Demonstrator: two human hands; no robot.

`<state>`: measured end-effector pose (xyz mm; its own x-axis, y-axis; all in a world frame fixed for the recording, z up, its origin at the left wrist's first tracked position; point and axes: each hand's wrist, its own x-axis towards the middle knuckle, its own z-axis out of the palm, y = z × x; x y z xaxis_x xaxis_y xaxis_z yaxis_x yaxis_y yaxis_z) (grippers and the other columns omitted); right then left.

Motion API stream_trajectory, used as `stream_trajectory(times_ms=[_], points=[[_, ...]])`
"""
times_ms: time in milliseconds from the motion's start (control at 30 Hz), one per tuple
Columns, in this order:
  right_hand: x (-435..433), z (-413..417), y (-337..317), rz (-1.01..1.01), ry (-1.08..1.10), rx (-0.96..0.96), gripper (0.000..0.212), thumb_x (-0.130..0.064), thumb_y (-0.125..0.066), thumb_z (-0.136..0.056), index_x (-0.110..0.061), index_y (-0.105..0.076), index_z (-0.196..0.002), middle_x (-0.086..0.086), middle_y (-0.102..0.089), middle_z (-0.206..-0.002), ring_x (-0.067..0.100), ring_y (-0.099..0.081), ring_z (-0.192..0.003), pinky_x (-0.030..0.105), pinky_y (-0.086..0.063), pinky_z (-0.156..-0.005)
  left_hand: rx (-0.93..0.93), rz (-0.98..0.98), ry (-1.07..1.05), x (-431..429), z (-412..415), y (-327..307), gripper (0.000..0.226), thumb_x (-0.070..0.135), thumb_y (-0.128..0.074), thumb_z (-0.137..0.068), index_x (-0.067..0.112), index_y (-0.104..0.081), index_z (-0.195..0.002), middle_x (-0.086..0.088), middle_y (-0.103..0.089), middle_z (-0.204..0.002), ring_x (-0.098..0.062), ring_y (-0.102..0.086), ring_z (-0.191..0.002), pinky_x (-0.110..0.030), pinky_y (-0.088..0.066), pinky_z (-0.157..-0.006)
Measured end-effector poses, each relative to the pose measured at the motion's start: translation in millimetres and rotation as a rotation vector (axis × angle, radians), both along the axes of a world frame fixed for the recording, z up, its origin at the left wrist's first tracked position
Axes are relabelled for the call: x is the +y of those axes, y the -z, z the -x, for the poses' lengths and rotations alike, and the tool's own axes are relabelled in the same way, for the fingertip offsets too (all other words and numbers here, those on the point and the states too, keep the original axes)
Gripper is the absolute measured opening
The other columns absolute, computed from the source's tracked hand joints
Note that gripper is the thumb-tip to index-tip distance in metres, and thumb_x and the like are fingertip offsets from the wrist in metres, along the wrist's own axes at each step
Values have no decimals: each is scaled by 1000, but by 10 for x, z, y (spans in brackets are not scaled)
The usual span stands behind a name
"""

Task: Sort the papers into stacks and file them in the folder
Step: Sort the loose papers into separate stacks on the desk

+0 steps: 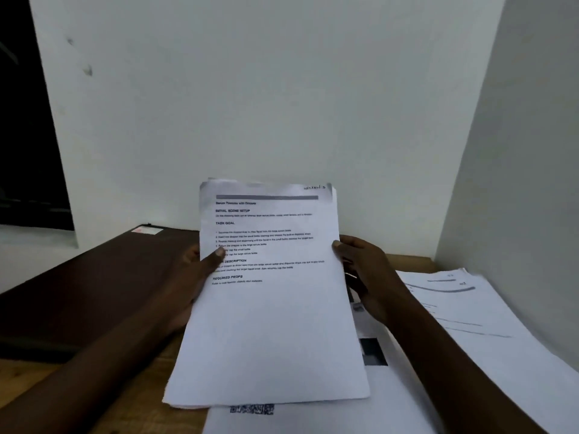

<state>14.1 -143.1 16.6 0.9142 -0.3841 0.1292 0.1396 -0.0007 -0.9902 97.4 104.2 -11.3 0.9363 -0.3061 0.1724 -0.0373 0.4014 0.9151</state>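
Most of the bench [413,263] is hidden. A dark folder [94,286] covers the left side. Loose sheets [470,308] cover the right side, and their print is too blurry to read. One stack of papers [272,324] is held up in the middle, above the bench. The left hand [194,277] grips its left edge, with the thumb on the front and the fingers hidden behind. The right hand [366,277] grips the right edge, with the thumb in front and the fingers curled behind.

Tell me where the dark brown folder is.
In the head view, the flat dark brown folder lies left on the wooden table, beside the left hand gripping the white paper stack.
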Motion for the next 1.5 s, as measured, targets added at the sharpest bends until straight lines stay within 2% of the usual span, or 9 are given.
stream_trajectory(times_ms=[100,267,500,667,867,1100,1267,1433,1500], points=[[20,84,-78,-16,-119,2,23,-20,-54,-98,-16,-69,-114,4,-73,-110,25,-67,-103,40,-49,-94,-17,52,33,36,-22,-71,32,12,-52,-97,1,-58,-127,-19,-69,-119,-30,-72,-98,-39,-62,-72],[144,139,-69,44,-110,2,18,-15,-54,-98,-13,-70,-106,6,-75,-100,19,-69,-83,31,-51,-70,-1,127,19,107,-27,-158,35,11,-53,-97,3,-56,-131,-21,-67,-124,-41,-64,-113,-47,-59,-84],[129,136,-62,62,-9,-81,8,-12,-73,-83,-4,-71,-83,21,-73,-91,26,-62,-76,36,-50,-71,-45,101,43,123,-21,-131,36,8,-52,-97,3,-55,-132,-21,-66,-124,-42,-65,-112,-53,-55,-89],[132,171,-89,-28,-28,-124,66,-36,-89,-60,10,-54,-93,33,-64,-101,31,-62,-79,54,-53,-79,-20,113,34,138,-41,-130,36,7,-49,-97,5,-56,-133,-18,-66,-126,-40,-64,-114,-53,-53,-90],[109,124,-49,-9,-25,-84,11,-23,-65,-92,-18,-69,-100,7,-75,-98,32,-69,-96,52,-52,-88,8,106,25,177,-28,-161,37,7,-49,-96,3,-56,-132,-19,-67,-124,-39,-65,-112,-48,-57,-85],[114,154,-53,-66,44,-151,30,-20,-79,-78,3,-67,-93,20,-73,-97,39,-69,-87,51,-55,-85,2,116,61,217,-27,-156,37,7,-49,-97,4,-55,-133,-18,-66,-127,-39,-63,-116,-50,-55,-88],[122,106,-31,-53,62,-173,20,-29,-70,-88,-11,-67,-79,13,-71,-88,28,-64,-82,49,-52,-86,-3,150,64,261,-86,-138,42,8,-51,-94,6,-54,-135,-18,-63,-131,-40,-61,-119,-56,-50,-93],[132,114,-16,-16,106,-191,11,-23,-67,-90,-12,-69,-90,13,-74,-93,28,-68,-84,50,-53,-88,-127,-8,-71,216,7,-215,41,27,-60,-78,3,-57,-111,0,-76,-88,0,-72,-71,-15,-57,-62],[135,94,3,69,165,-196,9,-24,-67,-90,-19,-70,-83,11,-74,-88,29,-68,-83,53,-52,-88,-99,12,-56,256,-25,-225,32,17,-57,-91,-1,-56,-118,-9,-74,-103,-7,-74,-82,-19,-59,-69]])
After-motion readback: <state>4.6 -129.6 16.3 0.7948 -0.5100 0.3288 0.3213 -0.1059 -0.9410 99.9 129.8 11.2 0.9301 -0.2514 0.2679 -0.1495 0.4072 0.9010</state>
